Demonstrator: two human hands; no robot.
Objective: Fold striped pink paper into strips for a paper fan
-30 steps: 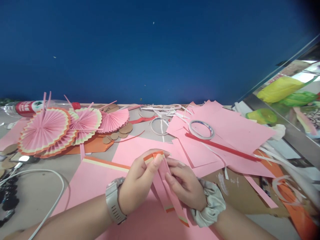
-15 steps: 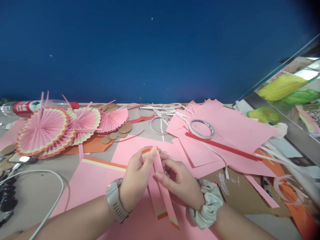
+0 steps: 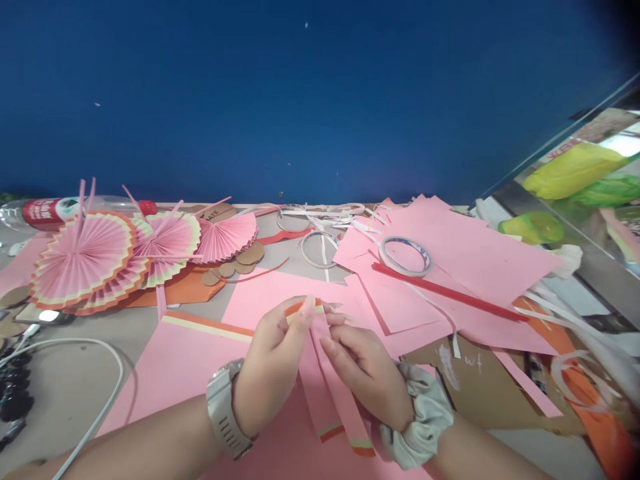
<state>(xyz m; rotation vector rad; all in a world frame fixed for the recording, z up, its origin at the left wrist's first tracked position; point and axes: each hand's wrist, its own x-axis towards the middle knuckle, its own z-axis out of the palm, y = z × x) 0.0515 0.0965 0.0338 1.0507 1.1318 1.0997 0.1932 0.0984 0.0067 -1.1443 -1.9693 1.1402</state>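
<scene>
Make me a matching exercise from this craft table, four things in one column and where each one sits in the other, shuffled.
Things:
1. tape roll
2. bottle
3. white cable
4. folded strip

Places:
A. far left, lying by the wall
B. between the left hand and right hand
C. on the pink sheets, right of centre
D. near left, curving over the table

Pairs: 1-C, 2-A, 3-D, 4-B
</scene>
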